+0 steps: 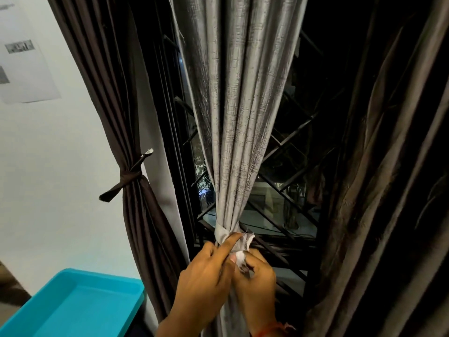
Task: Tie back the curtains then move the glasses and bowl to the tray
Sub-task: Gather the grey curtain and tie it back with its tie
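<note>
Hands work at the grey curtain [233, 117], gathered mid-window: left hand [206, 280] pinches the grey tie [224, 235] wrapped round it, right hand [257, 278] grips the tie's end. Tray [73, 310] sits lower left.

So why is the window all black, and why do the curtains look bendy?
Head view: it is dark outside the window, while indoor light brightens the grey curtain and wall; the wide-angle lens bows the brown curtain at the edge.

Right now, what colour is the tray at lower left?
Bright turquoise blue tray, shown best in the head view.
</note>
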